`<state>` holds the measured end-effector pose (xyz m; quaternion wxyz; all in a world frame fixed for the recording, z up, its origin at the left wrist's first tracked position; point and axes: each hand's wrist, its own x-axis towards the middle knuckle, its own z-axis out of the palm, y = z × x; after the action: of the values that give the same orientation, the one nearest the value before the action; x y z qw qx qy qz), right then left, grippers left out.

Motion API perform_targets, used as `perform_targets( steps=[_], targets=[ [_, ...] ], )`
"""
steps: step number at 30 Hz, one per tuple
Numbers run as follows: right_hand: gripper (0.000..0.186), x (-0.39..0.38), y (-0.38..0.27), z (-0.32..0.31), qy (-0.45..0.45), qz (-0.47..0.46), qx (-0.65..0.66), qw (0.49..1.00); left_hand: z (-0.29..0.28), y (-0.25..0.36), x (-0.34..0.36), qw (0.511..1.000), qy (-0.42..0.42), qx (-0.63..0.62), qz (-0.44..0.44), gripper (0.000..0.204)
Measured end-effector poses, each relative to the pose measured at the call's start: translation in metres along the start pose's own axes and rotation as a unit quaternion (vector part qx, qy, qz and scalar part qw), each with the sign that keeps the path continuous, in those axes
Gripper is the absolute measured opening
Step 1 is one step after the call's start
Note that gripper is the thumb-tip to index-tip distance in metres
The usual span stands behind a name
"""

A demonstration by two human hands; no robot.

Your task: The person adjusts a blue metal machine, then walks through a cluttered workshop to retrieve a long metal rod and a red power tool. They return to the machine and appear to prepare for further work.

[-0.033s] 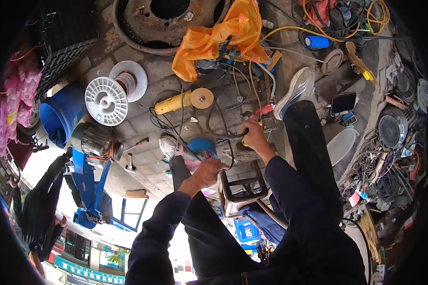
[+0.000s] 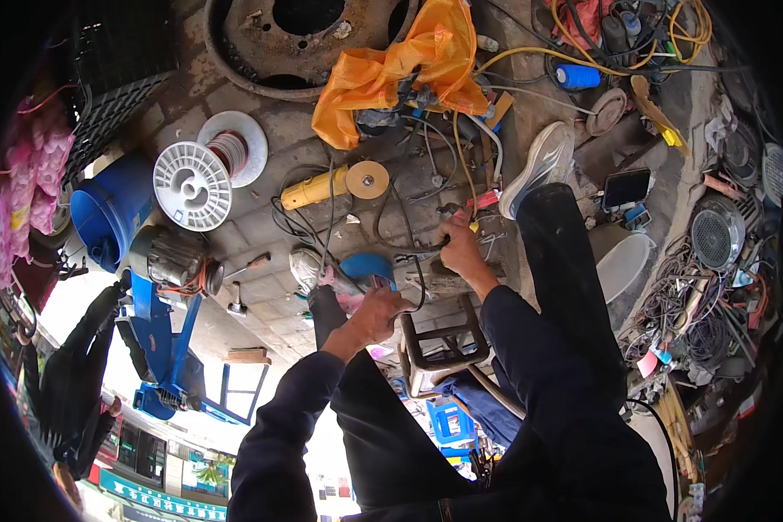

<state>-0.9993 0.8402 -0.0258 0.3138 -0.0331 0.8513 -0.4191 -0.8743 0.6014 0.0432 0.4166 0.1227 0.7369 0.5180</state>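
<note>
At lower left of frame, a teal sign (image 2: 161,498) on a building (image 2: 141,454) bears white characters, too small to read; no text legible elsewhere.

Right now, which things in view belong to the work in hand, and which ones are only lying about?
Seemingly in the work:
dark cable, looping between left hand and right hand
dark-headed tool in the right hand, mostly hidden by it

Apparently only lying about:
white spool
orange bag
rusty wheel
screwdriver
</note>
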Motion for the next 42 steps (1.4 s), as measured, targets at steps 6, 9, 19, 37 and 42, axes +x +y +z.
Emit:
perform_targets(
  steps=[6, 9, 19, 37, 42],
  targets=[
    [0.021, -0.006, -0.002, -0.002, 0.008, -0.004, -0.017, 1.000, -0.021, -0.014, -0.033, 0.982, -0.033, 0.185, -0.010, 0.053],
    [0.022, -0.009, -0.004, -0.015, -0.055, 0.116, 0.047, 0.991, -0.007, -0.023, -0.030, 0.946, -0.140, 0.289, -0.046, 0.038],
    [0.025, -0.004, -0.005, -0.017, -0.042, 0.071, 0.070, 0.994, 0.089, -0.072, 0.064, 0.917, 0.047, -0.077, -0.389, 0.052],
    [0.022, 0.007, -0.016, -0.030, -0.106, 0.104, 0.108, 0.983, 0.045, -0.038, 0.194, 0.882, 0.361, -0.282, -0.113, 0.024],
    [0.021, 0.006, -0.019, -0.026, -0.106, 0.094, 0.087, 0.986, 0.076, -0.024, 0.156, 0.846, 0.451, -0.234, -0.163, 0.026]
  ],
)
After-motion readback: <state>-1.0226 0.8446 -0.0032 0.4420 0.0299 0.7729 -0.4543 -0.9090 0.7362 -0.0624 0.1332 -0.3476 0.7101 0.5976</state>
